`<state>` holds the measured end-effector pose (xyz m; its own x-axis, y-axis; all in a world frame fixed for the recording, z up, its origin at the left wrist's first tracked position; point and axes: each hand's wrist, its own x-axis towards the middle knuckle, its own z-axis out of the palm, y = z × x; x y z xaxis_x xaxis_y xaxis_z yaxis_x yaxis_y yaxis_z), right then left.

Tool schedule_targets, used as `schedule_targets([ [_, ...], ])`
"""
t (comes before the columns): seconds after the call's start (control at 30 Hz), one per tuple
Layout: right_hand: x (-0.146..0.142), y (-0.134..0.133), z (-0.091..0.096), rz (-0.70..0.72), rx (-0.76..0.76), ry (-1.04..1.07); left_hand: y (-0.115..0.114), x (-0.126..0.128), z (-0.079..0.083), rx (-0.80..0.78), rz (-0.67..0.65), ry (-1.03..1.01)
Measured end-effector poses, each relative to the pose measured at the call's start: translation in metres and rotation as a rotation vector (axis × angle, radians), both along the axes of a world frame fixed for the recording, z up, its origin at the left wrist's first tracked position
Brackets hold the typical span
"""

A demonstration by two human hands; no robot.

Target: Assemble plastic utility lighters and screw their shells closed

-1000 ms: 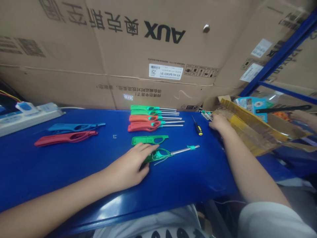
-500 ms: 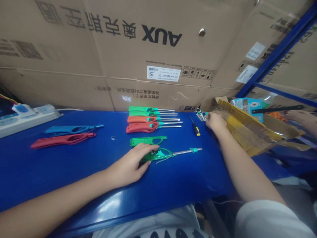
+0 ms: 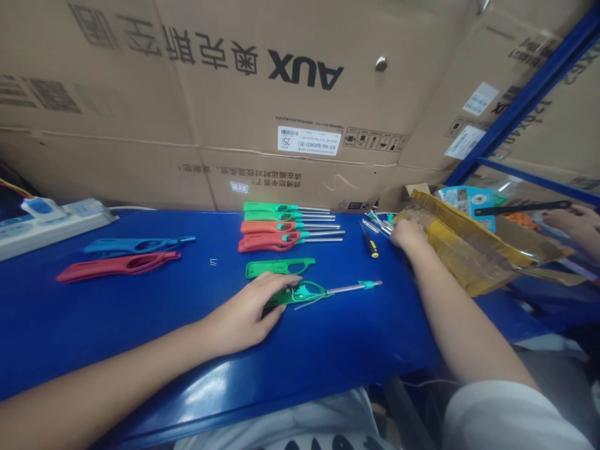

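So, the left hand (image 3: 244,312) is down on the blue table (image 3: 337,350), pinching the back end of an opened-up green lighter (image 3: 307,291) between thumb and fingers. That lighter lies at about the middle of the table, with the teal innards and a loop of green frame showing past the fingertips, plus a metal rod (image 3: 344,289) pointing off to the right with a teal piece (image 3: 368,285) near its tip. Just behind it is a loose green shell half (image 3: 281,267). Meanwhile the right hand (image 3: 409,234) is over at the back right, fingers by a little pile of metal parts (image 3: 372,226) next to the taped cardboard box (image 3: 469,256). Can't tell whether those fingers have actually closed on one, since the tips are hidden. A yellow and black screwdriver (image 3: 372,247) lies right by that pile. Further back there's a neat row of lighters (image 3: 268,227), two green, one orange and one red, all rods to the right. Over on the left sit a blue handle (image 3: 117,245) and a red handle (image 3: 112,267), then some tiny metal bits (image 3: 213,262) between them and the middle. Someone else's hand (image 3: 569,222) shows at the far right edge, near a dark strip (image 3: 522,209).
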<state>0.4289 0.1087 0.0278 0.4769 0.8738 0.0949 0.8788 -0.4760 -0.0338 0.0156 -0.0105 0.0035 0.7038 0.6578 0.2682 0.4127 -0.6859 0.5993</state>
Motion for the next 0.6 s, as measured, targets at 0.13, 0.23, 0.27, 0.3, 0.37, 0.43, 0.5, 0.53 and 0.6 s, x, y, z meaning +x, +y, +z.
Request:
schedule_targets([
  [0.13, -0.004, 0.001, 0.002, -0.097, -0.106, 0.023, 0.0, 0.001, 0.0, -0.008, -0.004, 0.005],
  [0.23, -0.011, 0.002, 0.004, -0.078, -0.123, 0.044, 0.0, 0.001, 0.0, -0.012, -0.004, 0.006],
  [0.27, -0.013, 0.003, 0.004, -0.075, -0.122, 0.051, 0.0, 0.001, 0.0, -0.011, -0.003, 0.006],
  [0.3, -0.015, 0.003, 0.003, -0.072, -0.119, 0.059, 0.0, 0.0, 0.0, -0.011, -0.003, 0.007],
  [0.37, -0.018, 0.004, 0.002, -0.063, -0.106, 0.079, 0.001, 0.0, 0.0, -0.01, -0.003, 0.008],
  [0.43, -0.019, 0.004, 0.001, -0.054, -0.09, 0.101, 0.001, 0.0, 0.0, -0.01, -0.002, 0.008],
  [0.5, -0.02, 0.001, 0.004, -0.052, -0.076, 0.124, 0.001, 0.0, -0.001, -0.01, -0.006, 0.008],
  [0.53, -0.021, -0.001, 0.006, -0.053, -0.062, 0.135, 0.001, 0.0, -0.002, -0.01, -0.007, 0.007],
  [0.6, -0.024, -0.006, 0.015, -0.049, -0.006, 0.154, 0.001, 0.0, -0.003, -0.01, -0.009, 0.004],
])
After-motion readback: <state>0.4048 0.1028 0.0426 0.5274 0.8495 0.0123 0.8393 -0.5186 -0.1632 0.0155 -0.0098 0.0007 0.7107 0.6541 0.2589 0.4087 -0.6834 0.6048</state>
